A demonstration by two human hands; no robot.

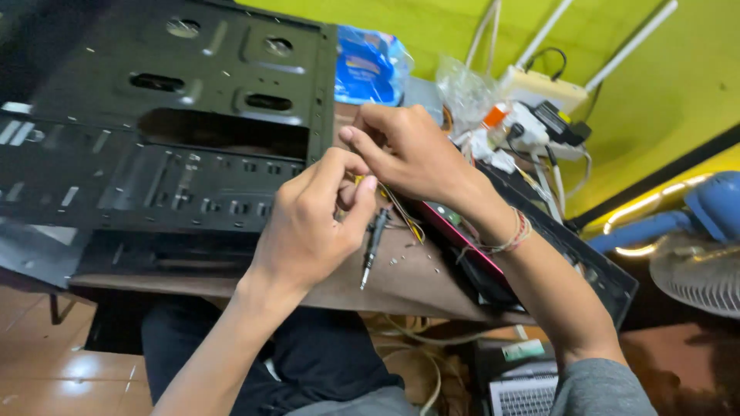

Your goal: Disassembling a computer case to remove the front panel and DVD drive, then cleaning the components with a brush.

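Looking down, head view: two bare hands meet over a brown worktop (pixel 432 281).
Left hand: the left hand (pixel 312 223) has its fingers (pixel 362 202) curled shut, pinching thin wires (pixel 405 216) at the fingertips.
Right hand: the right hand (pixel 408 150) has fingers bent closed on the same wires from above; a thread bracelet (pixel 512 235) sits on its wrist.
Wires: yellowish strands held between both hands, just above the worktop, running down toward a red-edged panel (pixel 462 239).
Screwdriver: a small dark screwdriver (pixel 372 246) lies on the worktop just below the left hand, tip toward the person.
Case: a black metal case (pixel 177 131) lies flat to the left, touching the worktop's far side.
Beyond: blue packet (pixel 368 65), white power strip (pixel 539 119), blue fan (pixel 705 246) at right.
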